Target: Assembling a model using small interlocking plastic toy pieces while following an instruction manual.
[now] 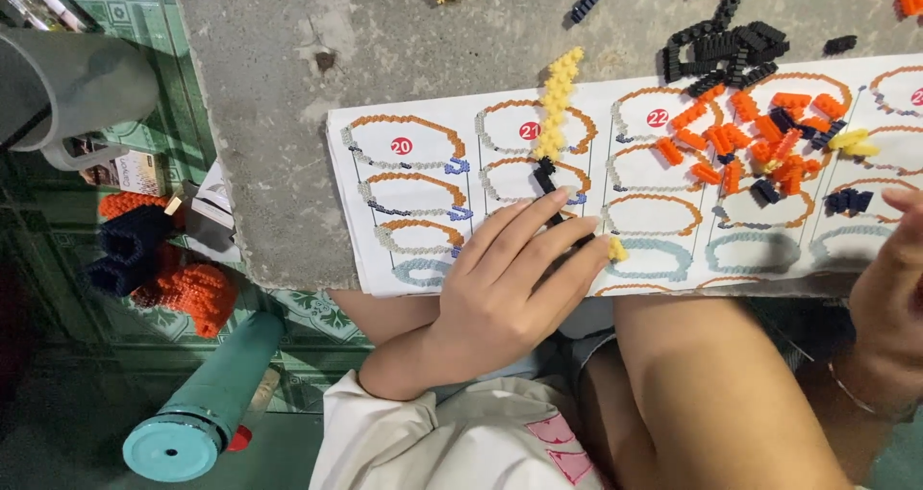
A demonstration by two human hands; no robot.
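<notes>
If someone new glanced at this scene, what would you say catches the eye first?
The left hand lies flat on the instruction sheet, fingers on a yellow-and-black brick strip. Right of it, orange bricks scatter over the sheet below a black pile. A teal bottle lies on the floor, lower left.

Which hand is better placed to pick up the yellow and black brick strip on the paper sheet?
Left. The left hand already rests on the strip, fingers over its black end. The right hand is at the sheet's far right edge, apart from it.
</notes>
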